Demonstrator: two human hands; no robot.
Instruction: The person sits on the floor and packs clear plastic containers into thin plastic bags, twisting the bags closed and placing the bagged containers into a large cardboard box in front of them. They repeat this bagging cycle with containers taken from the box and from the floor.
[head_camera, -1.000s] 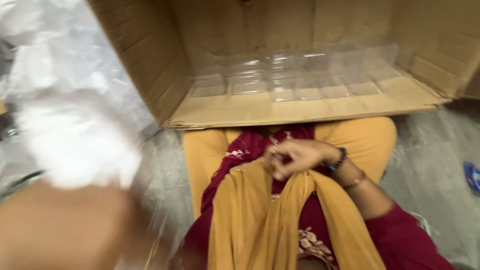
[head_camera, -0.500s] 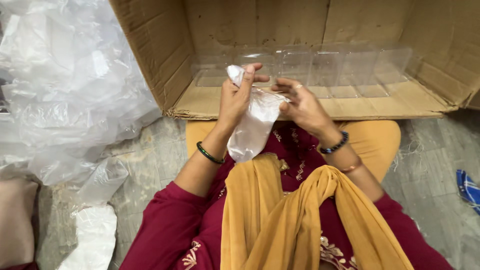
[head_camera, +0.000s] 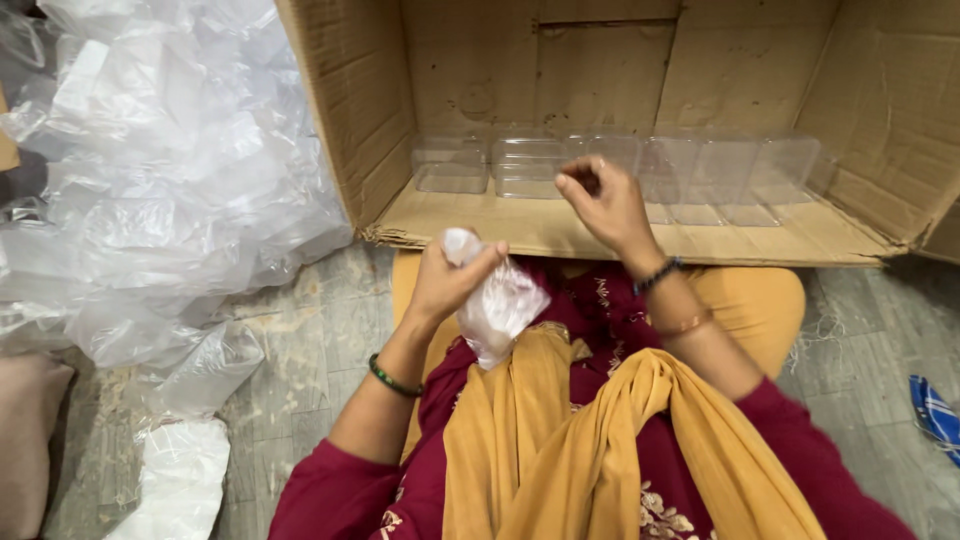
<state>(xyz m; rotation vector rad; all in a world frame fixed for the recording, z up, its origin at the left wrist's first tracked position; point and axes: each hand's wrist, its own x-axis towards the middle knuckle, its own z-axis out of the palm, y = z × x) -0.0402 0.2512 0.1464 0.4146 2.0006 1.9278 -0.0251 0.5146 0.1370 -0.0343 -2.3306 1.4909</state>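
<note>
- Left hand (head_camera: 445, 285) is clamped on a crumpled clear plastic bag (head_camera: 500, 305), which hangs below its fingers.
- Right hand (head_camera: 610, 205), fingertips pinched together and empty, is raised above the cardboard box's (head_camera: 480, 215) front edge.

floor (head_camera: 300, 340): grey tiles, dust-strewn | cardboard box (head_camera: 470, 90): laid open on its side | plastic sheeting (head_camera: 150, 170): heaped left

Open cardboard box (head_camera: 470, 90) lies on its side, a row of clear plastic containers (head_camera: 620, 165) inside along its back. Heap of crumpled clear plastic bags (head_camera: 150, 170) on the floor at left. Blue striped cloth (head_camera: 938, 415) at right edge.
</note>
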